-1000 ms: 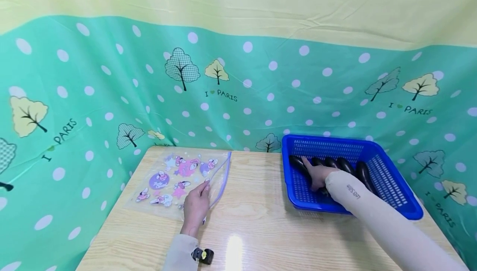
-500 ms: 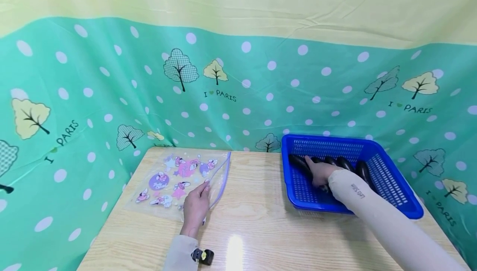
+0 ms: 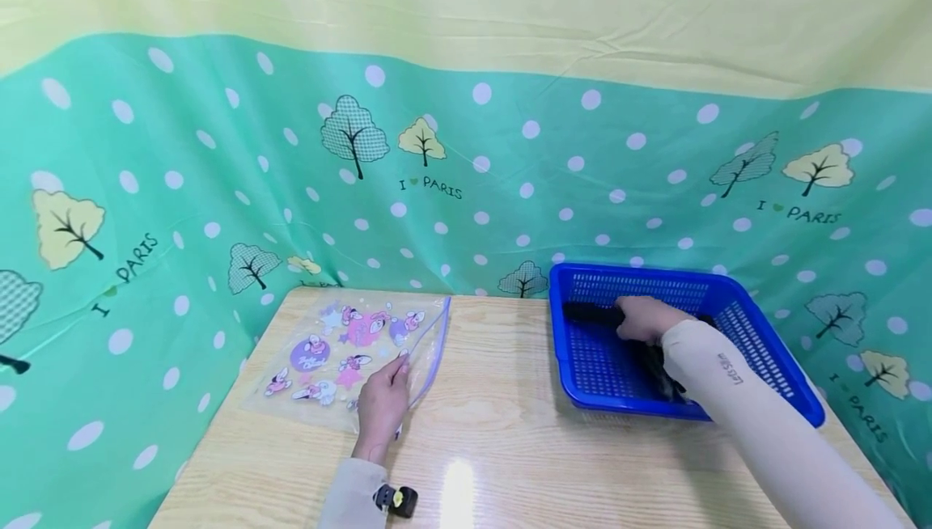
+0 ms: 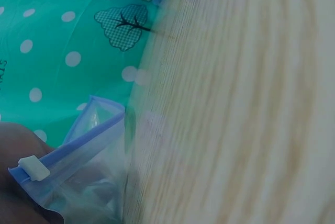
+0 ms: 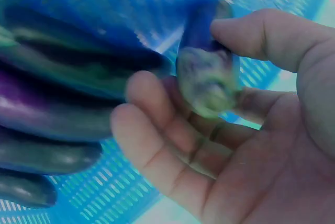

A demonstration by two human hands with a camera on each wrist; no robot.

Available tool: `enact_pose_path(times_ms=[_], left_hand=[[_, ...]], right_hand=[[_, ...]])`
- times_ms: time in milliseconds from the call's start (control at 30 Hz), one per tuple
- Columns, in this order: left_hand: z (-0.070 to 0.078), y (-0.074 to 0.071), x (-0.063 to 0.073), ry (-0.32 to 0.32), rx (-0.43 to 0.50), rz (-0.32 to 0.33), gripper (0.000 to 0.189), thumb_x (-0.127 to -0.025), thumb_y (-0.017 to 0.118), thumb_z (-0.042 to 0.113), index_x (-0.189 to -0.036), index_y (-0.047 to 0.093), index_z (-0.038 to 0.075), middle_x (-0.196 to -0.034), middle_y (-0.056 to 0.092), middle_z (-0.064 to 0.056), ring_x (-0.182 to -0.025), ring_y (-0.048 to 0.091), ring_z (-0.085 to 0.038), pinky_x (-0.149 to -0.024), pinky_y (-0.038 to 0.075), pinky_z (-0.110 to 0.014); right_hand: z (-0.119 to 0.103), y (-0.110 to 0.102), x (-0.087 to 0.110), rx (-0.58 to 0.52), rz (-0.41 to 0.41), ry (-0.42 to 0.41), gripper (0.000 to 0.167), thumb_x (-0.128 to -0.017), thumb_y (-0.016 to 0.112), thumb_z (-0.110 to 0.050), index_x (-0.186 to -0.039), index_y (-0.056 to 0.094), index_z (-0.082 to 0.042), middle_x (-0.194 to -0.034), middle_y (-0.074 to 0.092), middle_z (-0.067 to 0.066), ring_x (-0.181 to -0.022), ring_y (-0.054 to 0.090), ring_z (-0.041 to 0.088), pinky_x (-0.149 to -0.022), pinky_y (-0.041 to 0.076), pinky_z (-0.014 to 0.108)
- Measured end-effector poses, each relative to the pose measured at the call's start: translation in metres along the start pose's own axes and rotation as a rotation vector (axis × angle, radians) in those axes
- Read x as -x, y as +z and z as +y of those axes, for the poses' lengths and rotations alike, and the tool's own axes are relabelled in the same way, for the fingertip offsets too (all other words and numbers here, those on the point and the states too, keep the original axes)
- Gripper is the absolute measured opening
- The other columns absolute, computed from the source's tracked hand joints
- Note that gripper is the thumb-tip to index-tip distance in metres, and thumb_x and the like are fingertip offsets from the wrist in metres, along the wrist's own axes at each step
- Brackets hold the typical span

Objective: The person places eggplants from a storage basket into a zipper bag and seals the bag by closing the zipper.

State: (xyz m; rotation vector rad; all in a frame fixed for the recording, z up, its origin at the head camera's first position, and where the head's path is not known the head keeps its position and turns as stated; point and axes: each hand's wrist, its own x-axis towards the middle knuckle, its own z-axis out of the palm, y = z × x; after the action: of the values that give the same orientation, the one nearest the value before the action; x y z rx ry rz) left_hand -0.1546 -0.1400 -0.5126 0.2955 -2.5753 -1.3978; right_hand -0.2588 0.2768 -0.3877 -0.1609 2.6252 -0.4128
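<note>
My left hand [image 3: 383,404] pinches the open edge of a clear zip bag [image 3: 364,327] printed with pink and purple cartoon figures, lying flat on the left of the table. Its purple zip edge and white slider [image 4: 34,168] show beside the fingers in the left wrist view. On the right, my right hand [image 3: 646,317] reaches into a blue plastic basket [image 3: 637,409]. Its thumb and fingers grip a dark eggplant [image 5: 207,77], whose pale end faces the palm. Several other eggplants [image 5: 57,106] lie side by side in the basket, mostly hidden by the arm in the head view.
Bare wooden tabletop [image 3: 495,399] lies between bag and basket. A green and yellow printed curtain [image 3: 437,230] hangs close behind the table and along both sides. The basket's raised rim surrounds the right hand.
The right hand has shifted slightly back and right inside the basket, and the leftmost eggplant has swung from slanted to nearly level with it. The left hand and bag stay put.
</note>
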Motion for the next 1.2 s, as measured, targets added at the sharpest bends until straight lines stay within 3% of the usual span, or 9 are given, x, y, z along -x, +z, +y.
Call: enact_pose_path(times_ms=[133, 233, 367, 500, 700, 833, 933, 1000, 1200], left_hand=[[0.0, 0.0, 0.0, -0.004, 0.012, -0.006, 0.032, -0.105, 0.054, 0.015, -0.133, 0.065, 0.003, -0.134, 0.062, -0.018, -0.127, 0.053, -0.044, -0.105, 0.041, -0.059], [0.0, 0.0, 0.0, -0.012, 0.017, -0.004, 0.032, -0.105, 0.055, 0.015, -0.133, 0.065, 0.003, -0.133, 0.063, -0.018, -0.127, 0.054, -0.043, -0.105, 0.042, -0.058], [0.002, 0.0, 0.0, -0.006, 0.013, -0.002, 0.032, -0.105, 0.054, 0.015, -0.132, 0.066, 0.003, -0.133, 0.062, -0.018, -0.127, 0.054, -0.043, -0.105, 0.042, -0.059], [0.002, -0.001, 0.0, 0.004, 0.006, 0.0, 0.032, -0.105, 0.054, 0.015, -0.132, 0.066, 0.003, -0.133, 0.062, -0.019, -0.126, 0.054, -0.044, -0.105, 0.041, -0.06], [0.001, -0.001, 0.0, -0.004, -0.004, -0.002, 0.032, -0.105, 0.054, 0.015, -0.132, 0.066, 0.003, -0.134, 0.062, -0.019, -0.126, 0.054, -0.044, -0.105, 0.041, -0.06], [0.001, -0.001, 0.0, -0.001, -0.006, -0.003, 0.032, -0.105, 0.054, 0.015, -0.132, 0.066, 0.003, -0.133, 0.062, -0.019, -0.126, 0.054, -0.044, -0.105, 0.041, -0.06], [0.001, -0.001, 0.0, 0.013, -0.006, 0.006, 0.032, -0.105, 0.054, 0.015, -0.131, 0.067, 0.003, -0.131, 0.063, -0.019, -0.124, 0.056, -0.044, -0.103, 0.043, -0.06], [0.001, 0.0, -0.001, 0.022, -0.005, 0.011, 0.032, -0.104, 0.054, 0.015, -0.13, 0.067, 0.002, -0.13, 0.064, -0.019, -0.123, 0.057, -0.043, -0.102, 0.044, -0.059], [0.0, 0.0, 0.0, 0.019, -0.01, 0.014, 0.031, -0.104, 0.054, 0.013, -0.131, 0.066, 0.002, -0.131, 0.064, -0.019, -0.124, 0.056, -0.043, -0.103, 0.043, -0.059]], right_hand=[[-0.001, -0.014, 0.002, -0.034, 0.085, -0.045, 0.057, -0.096, 0.06, -0.011, -0.141, 0.041, 0.019, -0.111, 0.06, 0.028, -0.057, 0.053, 0.02, -0.048, 0.048, 0.034], [-0.002, -0.019, 0.002, -0.065, 0.141, -0.081, 0.058, -0.097, 0.06, -0.015, -0.14, 0.042, 0.019, -0.11, 0.062, 0.027, -0.053, 0.053, 0.02, -0.054, 0.05, 0.035], [-0.005, -0.019, 0.001, -0.128, 0.194, -0.118, 0.055, -0.1, 0.06, -0.02, -0.138, 0.047, 0.018, -0.103, 0.064, 0.021, -0.064, 0.06, 0.022, -0.064, 0.053, 0.037], [-0.009, -0.014, -0.003, -0.185, 0.213, -0.111, 0.038, -0.1, 0.06, -0.023, -0.117, 0.06, 0.011, -0.08, 0.06, 0.01, -0.065, 0.06, 0.023, -0.061, 0.054, 0.036], [-0.016, -0.005, -0.01, -0.191, 0.223, -0.082, 0.036, -0.1, 0.062, -0.027, -0.11, 0.062, 0.008, -0.063, 0.053, 0.001, -0.051, 0.055, 0.019, -0.054, 0.054, 0.037], [-0.018, -0.003, -0.01, -0.225, 0.225, -0.072, 0.03, -0.102, 0.06, -0.025, -0.082, 0.054, -0.004, -0.055, 0.047, 0.0, -0.049, 0.055, 0.018, -0.051, 0.052, 0.036], [-0.018, -0.003, -0.01, -0.224, 0.228, -0.09, 0.025, -0.102, 0.059, -0.023, -0.091, 0.061, -0.001, -0.056, 0.049, 0.001, -0.05, 0.056, 0.019, -0.05, 0.051, 0.034], [-0.018, -0.002, -0.01, -0.214, 0.234, -0.094, 0.026, -0.103, 0.059, -0.023, -0.106, 0.063, 0.002, -0.055, 0.048, 0.001, -0.05, 0.056, 0.02, -0.049, 0.049, 0.033], [-0.017, -0.003, -0.01, -0.198, 0.242, -0.111, 0.054, -0.103, 0.058, -0.023, -0.141, 0.046, 0.015, -0.053, 0.046, 0.0, -0.049, 0.057, 0.02, -0.049, 0.05, 0.033]])
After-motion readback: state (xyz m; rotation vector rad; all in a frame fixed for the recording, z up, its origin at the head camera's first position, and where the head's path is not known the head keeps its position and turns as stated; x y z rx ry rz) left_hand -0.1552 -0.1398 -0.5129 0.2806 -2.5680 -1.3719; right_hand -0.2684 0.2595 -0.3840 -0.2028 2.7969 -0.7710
